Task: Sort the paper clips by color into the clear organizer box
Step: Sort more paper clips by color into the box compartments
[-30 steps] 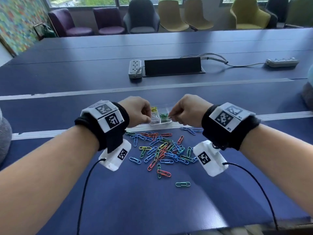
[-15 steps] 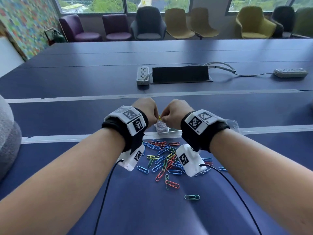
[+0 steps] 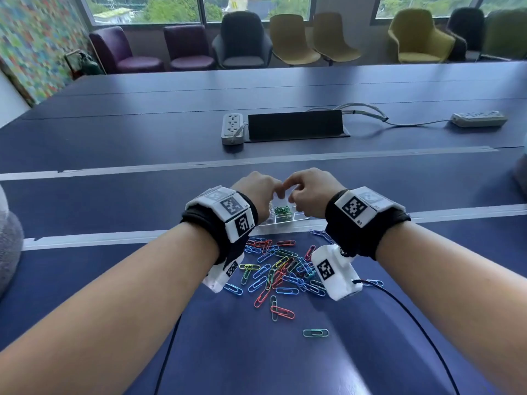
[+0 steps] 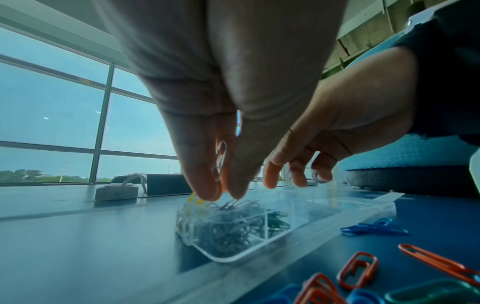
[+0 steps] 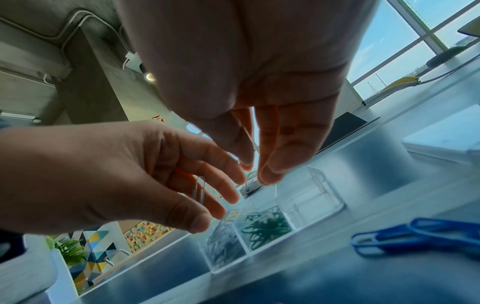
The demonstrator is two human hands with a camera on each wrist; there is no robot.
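The clear organizer box [image 3: 296, 216] lies on a pale strip of the blue table, just beyond a pile of coloured paper clips [image 3: 281, 269]. It holds grey clips [image 4: 226, 228], green clips [image 5: 267, 228] and yellow clips [image 4: 193, 200] in separate compartments. My left hand [image 4: 223, 193] hovers over the grey compartment and pinches a silver clip [image 4: 220, 159] between thumb and fingers. Close beside it, my right hand [image 5: 255, 170] has thumb and forefinger nearly together on what looks like a thin pale clip [image 5: 249, 139], seen edge-on. In the head view both hands [image 3: 265, 192] [image 3: 293, 192] hide most of the box.
Two blue clips [image 5: 415, 234] lie to the right of the box, and one teal clip [image 3: 315, 332] lies alone nearer me. A black panel [image 3: 295, 125] and two power strips [image 3: 232, 128] [image 3: 479, 118] sit farther back. Chairs line the window.
My hands came together over the box's left end half a second ago. They have since drawn slightly apart, and the left hand holds a silver clip.
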